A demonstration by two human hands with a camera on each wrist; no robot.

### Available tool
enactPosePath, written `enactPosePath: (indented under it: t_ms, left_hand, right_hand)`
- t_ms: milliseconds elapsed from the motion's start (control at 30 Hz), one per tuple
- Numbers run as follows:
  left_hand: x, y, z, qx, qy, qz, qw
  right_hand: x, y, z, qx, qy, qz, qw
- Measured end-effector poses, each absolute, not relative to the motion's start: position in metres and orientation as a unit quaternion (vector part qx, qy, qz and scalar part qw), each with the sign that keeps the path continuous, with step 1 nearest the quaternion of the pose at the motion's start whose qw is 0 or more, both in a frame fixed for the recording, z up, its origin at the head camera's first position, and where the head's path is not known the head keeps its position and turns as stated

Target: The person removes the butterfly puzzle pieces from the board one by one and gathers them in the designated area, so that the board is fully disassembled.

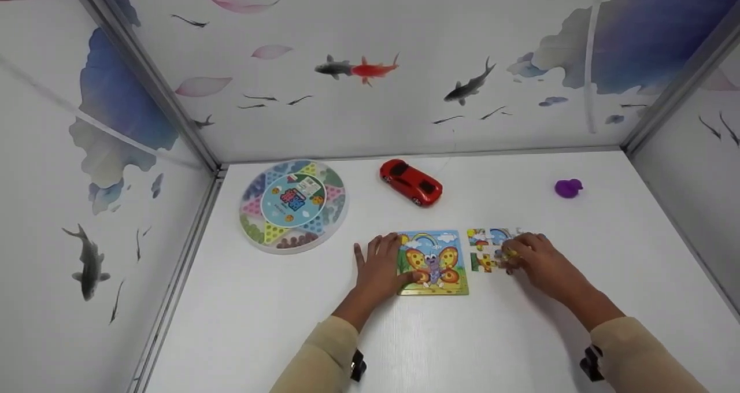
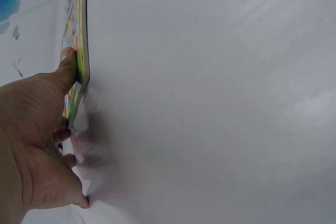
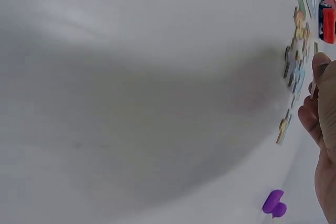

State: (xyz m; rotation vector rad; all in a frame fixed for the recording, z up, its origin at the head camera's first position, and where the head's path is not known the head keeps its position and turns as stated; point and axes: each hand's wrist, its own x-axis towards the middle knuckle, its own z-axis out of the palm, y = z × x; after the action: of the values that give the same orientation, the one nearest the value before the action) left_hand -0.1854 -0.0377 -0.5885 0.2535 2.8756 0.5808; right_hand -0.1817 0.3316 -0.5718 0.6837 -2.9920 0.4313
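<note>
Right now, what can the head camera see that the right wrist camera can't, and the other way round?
Only the head view: the round game box, the left hand, the painted fish and the butterfly printed on the board.

Only the right wrist view: no extra object I can make out, but a low side look at the edges of the pinched piece and the loose puzzle pieces.

Both: the right hand, those pieces, the red car (cut off in the wrist view), the purple toy and, probably, the board's edge.
</note>
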Motion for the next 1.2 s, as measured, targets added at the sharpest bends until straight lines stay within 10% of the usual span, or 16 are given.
enactPosePath:
  t_ms: [1200]
  left_hand:
    - [-0.184, -0.04, -0.589, 0.098, 0.973, 0.188, 0.092]
  right_hand:
    - [-0.17, 0.375, -0.589, 0.221, -0.964, 0.14, 0.052]
